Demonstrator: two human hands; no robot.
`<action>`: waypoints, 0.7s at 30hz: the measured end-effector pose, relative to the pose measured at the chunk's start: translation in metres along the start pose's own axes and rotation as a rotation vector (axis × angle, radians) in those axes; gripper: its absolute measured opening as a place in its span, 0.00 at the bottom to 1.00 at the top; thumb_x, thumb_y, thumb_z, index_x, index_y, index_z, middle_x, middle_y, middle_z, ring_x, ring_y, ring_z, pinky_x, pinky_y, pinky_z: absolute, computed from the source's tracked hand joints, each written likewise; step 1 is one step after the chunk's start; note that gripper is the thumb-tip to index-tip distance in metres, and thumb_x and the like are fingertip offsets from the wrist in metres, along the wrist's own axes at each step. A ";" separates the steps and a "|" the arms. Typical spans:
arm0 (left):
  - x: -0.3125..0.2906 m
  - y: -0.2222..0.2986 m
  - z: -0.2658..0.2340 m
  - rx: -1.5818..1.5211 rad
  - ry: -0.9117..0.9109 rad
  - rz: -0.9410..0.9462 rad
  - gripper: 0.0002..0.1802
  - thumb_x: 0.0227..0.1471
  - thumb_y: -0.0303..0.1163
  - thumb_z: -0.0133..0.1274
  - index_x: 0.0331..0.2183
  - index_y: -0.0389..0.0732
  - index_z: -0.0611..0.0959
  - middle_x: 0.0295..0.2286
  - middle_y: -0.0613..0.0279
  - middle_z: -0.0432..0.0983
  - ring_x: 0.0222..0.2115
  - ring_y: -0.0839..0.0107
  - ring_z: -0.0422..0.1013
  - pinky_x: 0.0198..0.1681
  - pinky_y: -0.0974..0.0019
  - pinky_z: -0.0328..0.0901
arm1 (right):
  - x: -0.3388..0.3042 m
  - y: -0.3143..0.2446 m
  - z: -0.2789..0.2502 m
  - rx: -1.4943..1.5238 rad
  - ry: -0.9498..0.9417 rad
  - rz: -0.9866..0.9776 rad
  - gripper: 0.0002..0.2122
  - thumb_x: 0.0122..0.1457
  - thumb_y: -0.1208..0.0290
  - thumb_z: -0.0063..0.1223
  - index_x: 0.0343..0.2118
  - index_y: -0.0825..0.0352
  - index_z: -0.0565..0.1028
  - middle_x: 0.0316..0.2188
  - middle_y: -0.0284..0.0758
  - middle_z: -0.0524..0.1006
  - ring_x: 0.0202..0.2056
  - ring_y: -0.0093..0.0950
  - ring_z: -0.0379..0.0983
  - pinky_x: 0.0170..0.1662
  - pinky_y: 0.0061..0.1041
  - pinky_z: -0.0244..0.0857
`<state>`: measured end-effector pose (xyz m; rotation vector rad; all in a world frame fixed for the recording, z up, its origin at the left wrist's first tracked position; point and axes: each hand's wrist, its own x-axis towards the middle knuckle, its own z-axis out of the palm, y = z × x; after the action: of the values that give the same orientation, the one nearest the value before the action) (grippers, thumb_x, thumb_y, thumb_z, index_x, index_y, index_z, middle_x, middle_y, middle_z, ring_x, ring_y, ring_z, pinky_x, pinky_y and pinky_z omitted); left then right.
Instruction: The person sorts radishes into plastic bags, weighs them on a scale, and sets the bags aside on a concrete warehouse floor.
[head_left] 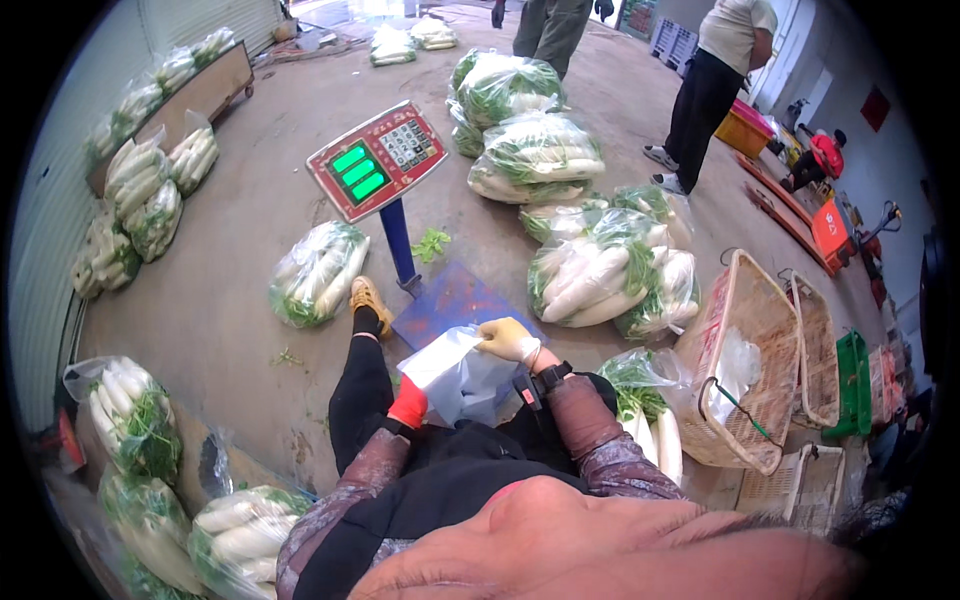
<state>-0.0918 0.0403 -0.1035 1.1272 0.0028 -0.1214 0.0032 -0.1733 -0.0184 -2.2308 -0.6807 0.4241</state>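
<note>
Over my lap I have a thin, whitish plastic bag (460, 378), crumpled and partly spread. My right hand (509, 341), in a pale yellow glove, pinches its upper right edge. At its lower left is my left hand (408, 404) in a red glove; the bag hides those fingers. Just beyond lies the blue platform (445, 300) of a floor scale, with a red display panel (377, 160) on a blue post. A bag of white radishes (320, 274) with green leaves stands left of the scale.
Bagged radishes are stacked right of the scale (590, 275) and at lower left (135, 415). A tall plastic basket (745, 360) stands at right, near loose radishes (655, 440). Farther off are a flat cart (180, 110), an orange pallet jack (832, 235) and a standing person (715, 80).
</note>
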 end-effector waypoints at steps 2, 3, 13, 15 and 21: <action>0.003 0.013 -0.002 -0.024 0.015 -0.009 0.19 0.57 0.27 0.41 0.48 0.30 0.70 0.44 0.53 0.70 0.43 0.68 0.69 0.46 0.66 0.65 | 0.003 -0.002 -0.001 -0.234 0.194 -0.121 0.12 0.50 0.62 0.53 0.23 0.67 0.75 0.19 0.40 0.75 0.22 0.33 0.72 0.29 0.28 0.65; 0.005 0.018 -0.002 -0.036 0.028 -0.019 0.19 0.57 0.27 0.41 0.49 0.30 0.69 0.44 0.53 0.70 0.43 0.68 0.69 0.46 0.66 0.65 | 0.006 -0.005 -0.004 -0.221 0.195 -0.098 0.13 0.49 0.59 0.52 0.23 0.67 0.76 0.20 0.42 0.74 0.23 0.38 0.72 0.30 0.31 0.64; 0.019 0.013 0.007 0.667 -0.211 0.165 0.17 0.57 0.30 0.41 0.48 0.34 0.71 0.43 0.57 0.70 0.42 0.69 0.68 0.45 0.65 0.66 | -0.002 -0.008 -0.014 0.110 -0.124 0.028 0.16 0.53 0.58 0.51 0.25 0.70 0.76 0.18 0.36 0.74 0.22 0.24 0.68 0.29 0.26 0.63; 0.014 0.011 0.005 0.269 -0.105 0.030 0.19 0.59 0.34 0.38 0.48 0.34 0.70 0.42 0.56 0.71 0.42 0.68 0.68 0.46 0.64 0.65 | -0.003 -0.014 -0.017 0.198 -0.094 0.029 0.16 0.52 0.59 0.52 0.24 0.70 0.76 0.16 0.32 0.73 0.21 0.20 0.66 0.28 0.23 0.63; 0.030 0.017 0.004 -0.333 0.287 -0.275 0.14 0.49 0.39 0.55 0.34 0.40 0.78 0.28 0.69 0.73 0.29 0.78 0.69 0.32 0.73 0.63 | -0.010 0.042 -0.035 0.150 0.537 0.071 0.13 0.54 0.62 0.51 0.24 0.69 0.76 0.18 0.41 0.74 0.21 0.28 0.70 0.27 0.26 0.62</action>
<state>-0.0611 0.0407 -0.0885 0.7989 0.4209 -0.1949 0.0263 -0.2235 -0.0253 -2.0959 -0.2750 -0.0951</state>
